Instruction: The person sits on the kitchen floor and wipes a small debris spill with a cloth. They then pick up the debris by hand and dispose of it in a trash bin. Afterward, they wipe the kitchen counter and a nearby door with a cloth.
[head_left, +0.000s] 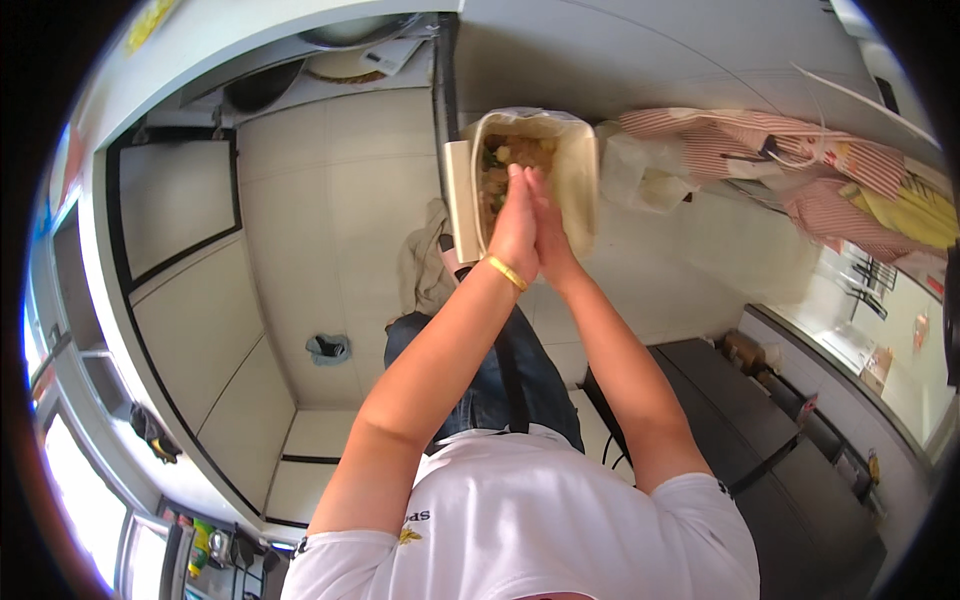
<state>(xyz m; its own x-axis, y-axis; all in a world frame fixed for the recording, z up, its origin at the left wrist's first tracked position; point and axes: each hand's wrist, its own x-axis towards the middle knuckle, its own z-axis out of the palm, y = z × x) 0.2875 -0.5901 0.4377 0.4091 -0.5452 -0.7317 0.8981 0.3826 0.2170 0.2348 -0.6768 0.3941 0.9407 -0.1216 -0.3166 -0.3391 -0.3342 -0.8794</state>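
Observation:
My left hand (515, 231), a yellow band at its wrist, lies palm to palm against my right hand (553, 238). Their fingers are straight and point away from me, with no object showing between them; the gap between the palms is hidden. Both hands are over a cream plastic waste bin (576, 195). Inside it, mixed food scraps (525, 150) show around the fingertips, and a clear bag liner (525, 115) overlaps the rim. At the bin's left side is a flat cream panel (461, 202).
Right of the bin hang a translucent plastic bag (645, 176) and striped pink cloths (750, 139). A beige cloth (421, 255) is left of my legs; a small blue-grey item (328, 349) lies on the tiled floor. Dark cabinets (750, 405) stand at right, pale cabinets (202, 337) at left.

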